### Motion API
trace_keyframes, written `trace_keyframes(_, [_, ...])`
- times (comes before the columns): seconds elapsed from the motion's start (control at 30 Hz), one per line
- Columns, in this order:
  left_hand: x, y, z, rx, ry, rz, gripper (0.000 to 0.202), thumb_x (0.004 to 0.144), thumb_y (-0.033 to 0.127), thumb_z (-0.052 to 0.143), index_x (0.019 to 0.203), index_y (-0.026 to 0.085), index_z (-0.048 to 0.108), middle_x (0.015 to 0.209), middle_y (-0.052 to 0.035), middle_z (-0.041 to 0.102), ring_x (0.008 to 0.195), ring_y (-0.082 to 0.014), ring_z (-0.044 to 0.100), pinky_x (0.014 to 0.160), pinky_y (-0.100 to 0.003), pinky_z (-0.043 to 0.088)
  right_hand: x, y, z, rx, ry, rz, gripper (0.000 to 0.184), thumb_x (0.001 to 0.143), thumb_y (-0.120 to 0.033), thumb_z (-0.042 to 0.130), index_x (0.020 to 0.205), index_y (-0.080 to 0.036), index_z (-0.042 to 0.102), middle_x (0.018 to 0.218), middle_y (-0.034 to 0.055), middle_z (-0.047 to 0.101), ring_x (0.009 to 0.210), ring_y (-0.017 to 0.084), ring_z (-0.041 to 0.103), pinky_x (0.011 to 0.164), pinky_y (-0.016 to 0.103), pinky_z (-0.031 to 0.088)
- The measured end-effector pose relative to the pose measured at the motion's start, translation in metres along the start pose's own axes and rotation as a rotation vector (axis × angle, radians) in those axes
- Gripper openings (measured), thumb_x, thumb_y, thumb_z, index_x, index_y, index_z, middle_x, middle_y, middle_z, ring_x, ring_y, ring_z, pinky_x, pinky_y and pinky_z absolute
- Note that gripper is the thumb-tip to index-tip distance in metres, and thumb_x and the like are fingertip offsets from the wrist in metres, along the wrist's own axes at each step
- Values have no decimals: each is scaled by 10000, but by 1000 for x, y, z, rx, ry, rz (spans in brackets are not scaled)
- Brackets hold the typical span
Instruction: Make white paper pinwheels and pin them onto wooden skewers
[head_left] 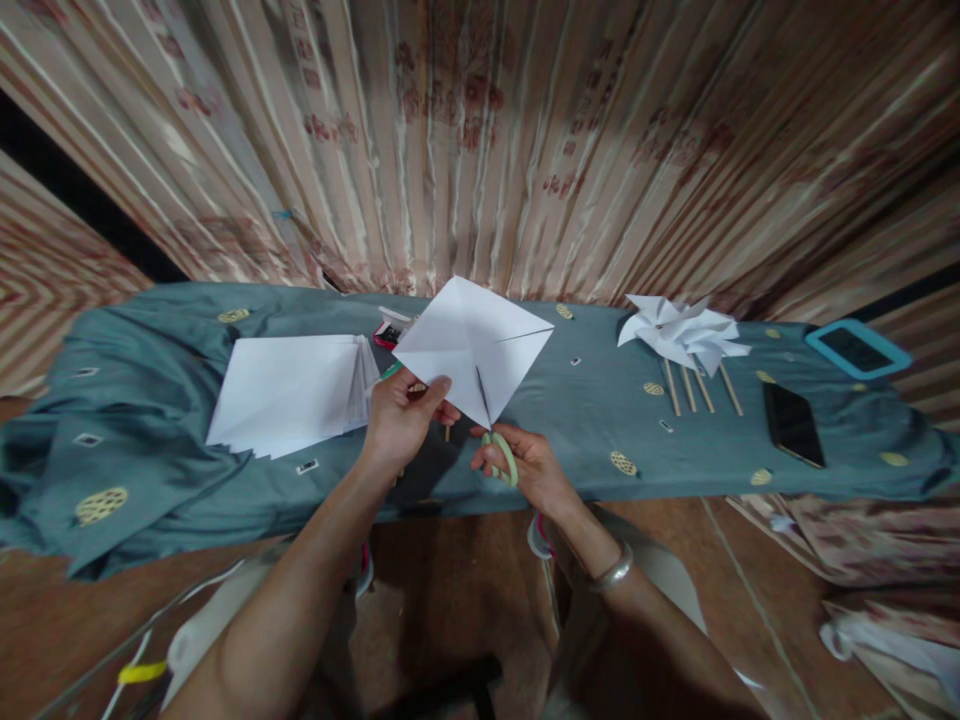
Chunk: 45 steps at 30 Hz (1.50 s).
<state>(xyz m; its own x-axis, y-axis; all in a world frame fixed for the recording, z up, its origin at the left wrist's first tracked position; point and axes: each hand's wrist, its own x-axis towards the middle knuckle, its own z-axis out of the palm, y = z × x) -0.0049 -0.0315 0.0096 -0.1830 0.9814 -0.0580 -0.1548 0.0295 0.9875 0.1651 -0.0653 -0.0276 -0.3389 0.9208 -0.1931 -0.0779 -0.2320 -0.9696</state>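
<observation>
My left hand (pixel 409 412) pinches the near-left edge of a square sheet of white paper (pixel 457 325), thumb on top, and holds it above the cloth-covered table. The sheet has crease lines and a slit running in from its right corner. Light-green scissors (pixel 502 458) are in my right hand (pixel 521 462), fingers through the handles. Their blade lies over the sheet at its near corner, pointing away from me toward the middle. Part of the left hand's fingers is hidden under the paper.
A stack of white paper (pixel 289 392) lies left on the green cloth (pixel 592 400). Behind the sheet is a small red-and-black item (pixel 390 330). At right are paper pinwheels (pixel 679 330) on wooden sticks, a black phone (pixel 793 425) and a blue-framed tablet (pixel 859 348). A curtain (pixel 480 150) hangs behind.
</observation>
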Motion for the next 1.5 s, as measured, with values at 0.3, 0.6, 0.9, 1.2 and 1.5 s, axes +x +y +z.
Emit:
trace_keyframes(0.3, [1, -3, -2, 16, -11, 13, 278, 609, 364, 742, 742, 156, 616, 487, 27, 612, 403, -144, 608, 410, -214, 484, 1, 3, -1, 4, 17, 19, 495, 634, -606, 793, 867, -176, 722, 607, 7, 671, 511, 88, 528, 513, 225, 419])
trace_keyframes(0.6, [-1, -1, 0, 27, -30, -1, 300, 601, 390, 764, 725, 163, 612, 453, 22, 603, 383, -139, 587, 401, -209, 471, 1, 2, -2, -1, 21, 19, 489, 634, -592, 800, 871, -171, 719, 606, -4, 652, 535, 93, 538, 538, 231, 433])
trace_keyframes(0.9, [-2, 1, 0, 8, -32, -9, 303, 582, 377, 782, 713, 158, 617, 460, 19, 611, 381, -135, 582, 400, -209, 470, 1, 1, -3, 25, 27, 51, 477, 606, -569, 825, 836, -165, 720, 611, -1, 659, 512, 90, 536, 521, 236, 428])
trace_keyframes(1.2, [-1, -1, 0, -30, -46, -22, 314, 570, 377, 791, 705, 150, 622, 439, 20, 606, 359, -124, 561, 370, -192, 430, 1, -3, -1, 55, 22, 50, 479, 574, -575, 840, 799, -176, 698, 600, -11, 677, 497, 78, 541, 501, 218, 410])
trace_keyframes(1.5, [-3, 1, -1, -38, -36, -42, 332, 546, 383, 812, 679, 147, 621, 427, 9, 603, 351, -131, 564, 362, -195, 431, 2, -1, -2, 86, 24, 58, 528, 560, -563, 857, 867, -208, 615, 557, -49, 639, 486, 93, 549, 487, 216, 417])
